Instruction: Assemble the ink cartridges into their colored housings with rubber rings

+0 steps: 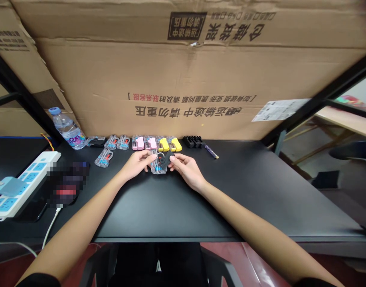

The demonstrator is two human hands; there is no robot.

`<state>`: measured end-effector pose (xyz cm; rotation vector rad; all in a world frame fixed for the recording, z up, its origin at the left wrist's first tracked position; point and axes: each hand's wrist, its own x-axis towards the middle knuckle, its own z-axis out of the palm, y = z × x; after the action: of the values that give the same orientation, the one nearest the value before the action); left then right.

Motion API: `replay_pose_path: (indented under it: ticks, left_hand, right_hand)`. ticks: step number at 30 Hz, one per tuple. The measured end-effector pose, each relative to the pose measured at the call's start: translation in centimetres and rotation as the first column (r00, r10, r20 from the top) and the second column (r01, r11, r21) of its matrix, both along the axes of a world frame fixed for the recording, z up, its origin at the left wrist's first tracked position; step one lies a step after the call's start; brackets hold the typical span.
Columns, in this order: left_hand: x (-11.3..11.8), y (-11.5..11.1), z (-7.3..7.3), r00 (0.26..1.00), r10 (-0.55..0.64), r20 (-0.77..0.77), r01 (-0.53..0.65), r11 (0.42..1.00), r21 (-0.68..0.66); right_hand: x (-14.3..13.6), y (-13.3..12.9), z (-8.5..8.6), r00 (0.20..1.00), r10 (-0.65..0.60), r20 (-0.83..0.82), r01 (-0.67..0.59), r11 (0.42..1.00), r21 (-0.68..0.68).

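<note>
Both my hands hold one small toy gun (159,169) of clear plastic over the middle of the black table, with blue bits inside it. My left hand (137,163) pinches its clear left end between thumb and fingers. At the right, my right hand (187,169) grips the black cover piece (170,158) that lies against the clear body. Whether this piece is fastened to the body, I cannot tell. Just behind my hands stand two toy guns with pink parts (140,143) and two with yellow parts (163,144), side by side.
Leftward lie clear toy pieces (104,158), a clear-and-black one (96,141), a water bottle (67,127), a phone (69,185) with a cable and a power strip (27,183). Black pieces (192,141) and a purple pen (211,151) lie right of centre. Cardboard (171,75) walls the back.
</note>
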<state>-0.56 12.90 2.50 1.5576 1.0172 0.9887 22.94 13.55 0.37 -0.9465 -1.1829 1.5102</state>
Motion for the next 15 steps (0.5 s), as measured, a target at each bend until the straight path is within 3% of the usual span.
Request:
replay_pose_path:
  ticks: [15]
  left_hand:
    - [-0.14,-0.36,0.82,0.995,-0.037,-0.087,0.04,0.999,0.027]
  right_hand:
    - [0.45,-0.22,0.03,0.984,0.037,0.172,-0.05,0.996,0.073]
